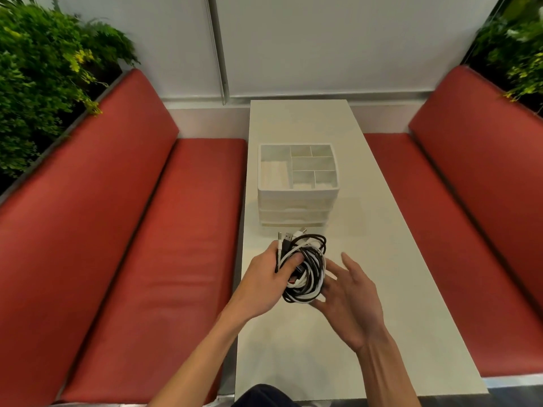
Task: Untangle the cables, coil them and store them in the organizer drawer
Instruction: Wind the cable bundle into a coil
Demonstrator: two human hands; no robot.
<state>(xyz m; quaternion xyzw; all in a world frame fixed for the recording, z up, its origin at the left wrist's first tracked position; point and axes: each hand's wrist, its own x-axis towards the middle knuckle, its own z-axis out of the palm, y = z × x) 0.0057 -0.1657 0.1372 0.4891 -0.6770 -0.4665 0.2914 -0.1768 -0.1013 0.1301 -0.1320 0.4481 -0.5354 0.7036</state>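
Note:
A tangled bundle of black and white cables [305,267] with USB plugs sticking out at its top hangs just above the white table [382,274]. My left hand [266,284] grips the bundle from the left, thumb across the strands. To the bundle's right, my right hand [351,298] has its fingers spread, and its lower fingers touch the underside of the coil. Farther back on the table stands the white organizer [298,205]. It has divided top compartments and stacked drawers below, whose fronts look shut.
Red padded benches [152,230] run along both sides of the narrow table, the right one [458,218] close to its edge. Green plants [38,83] stand behind the left backrest and at the far right corner. A white wall closes off the table's far end.

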